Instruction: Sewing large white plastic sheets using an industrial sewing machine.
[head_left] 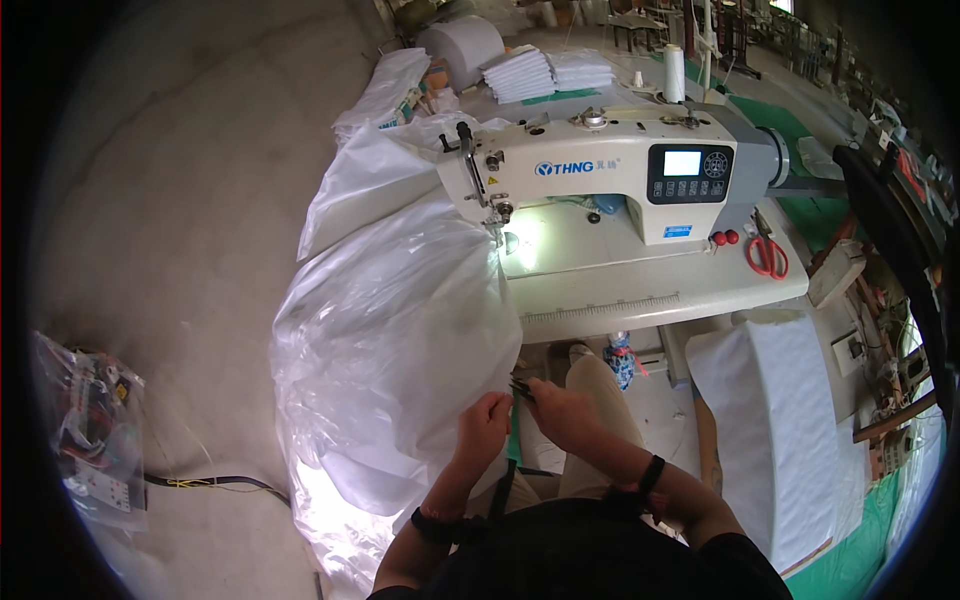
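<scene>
A large, shiny white plastic sheet (390, 330) hangs in folds from the sewing machine (590, 165) down toward my lap. My left hand (484, 428) is closed at the sheet's right edge and pinches it. Just to its right, my right hand (562, 412) is closed round small dark thread snips (521, 386), whose tips point up and left beside the sheet's edge. What lies between the tips is too small to make out. Under the lit needle area, the upper part of the sheet is gathered at the machine's presser foot.
Red-handled scissors (767, 258) lie on the machine table (600, 308) at its right. Folded white stacks (518, 75) and a large white roll (462, 50) are at the back. White fabric (765, 420) drapes at the right. A bag of wiring (95, 420) sits on the left floor.
</scene>
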